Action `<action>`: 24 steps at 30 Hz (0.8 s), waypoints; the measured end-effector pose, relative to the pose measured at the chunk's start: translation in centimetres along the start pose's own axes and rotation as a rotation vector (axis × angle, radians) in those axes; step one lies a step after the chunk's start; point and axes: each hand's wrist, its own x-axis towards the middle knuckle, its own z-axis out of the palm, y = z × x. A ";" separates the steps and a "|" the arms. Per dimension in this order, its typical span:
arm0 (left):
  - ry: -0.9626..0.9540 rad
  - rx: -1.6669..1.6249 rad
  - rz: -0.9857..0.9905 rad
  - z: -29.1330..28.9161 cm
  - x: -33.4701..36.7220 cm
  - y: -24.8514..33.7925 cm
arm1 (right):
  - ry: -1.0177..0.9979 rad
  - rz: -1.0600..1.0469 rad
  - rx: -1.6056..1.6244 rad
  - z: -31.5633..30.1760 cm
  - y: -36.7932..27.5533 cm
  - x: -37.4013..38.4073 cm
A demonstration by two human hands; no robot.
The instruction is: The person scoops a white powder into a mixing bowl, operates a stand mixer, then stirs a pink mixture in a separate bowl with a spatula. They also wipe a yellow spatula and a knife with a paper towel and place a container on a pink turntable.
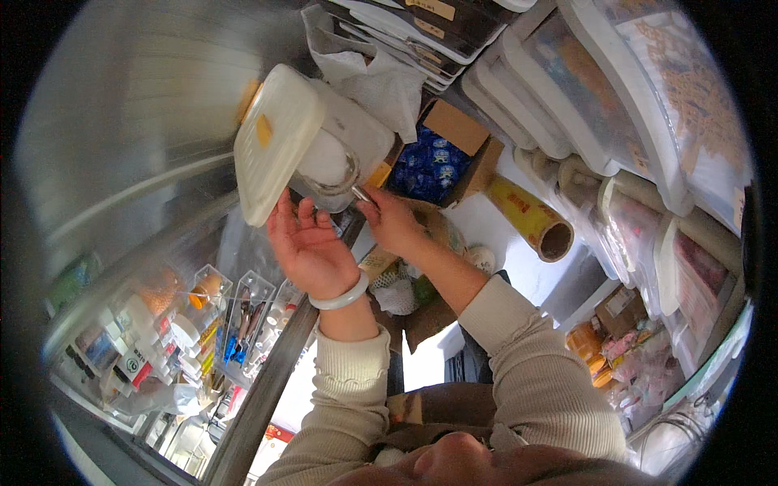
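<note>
A translucent plastic container (369, 121) stands at the upper middle with its cream lid (279, 134) tilted up at its left side. White contents and a clear rounded part show at its mouth. My left hand (312, 247) lies palm up below the lid, fingers stretched and apart, fingertips at the lid's lower edge. A white bangle (340, 293) circles that wrist. To its right, my right hand (393, 223) is closed around a short metal handle (361, 193) at the container's mouth. What the handle's far end joins cannot be made out.
Right of the container sit an opened cardboard box (478, 166) of blue packets and a yellow cardboard tube (531, 219). Lidded plastic bins (600, 89) line the right side. A metal-edged counter (271, 389) on the left carries clear organisers (247, 312) and small items.
</note>
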 end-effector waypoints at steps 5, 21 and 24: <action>0.041 0.074 -0.009 0.1 -0.4 -0.5 | 0.021 -0.096 0.052 0.7 2.0 3.4; 0.100 -0.041 -0.630 1.1 -11.5 6.2 | 0.029 0.153 0.034 -12.5 4.3 -24.4; -0.188 0.087 -0.484 0.8 -21.1 13.0 | 0.134 0.058 0.134 -13.5 1.2 -33.4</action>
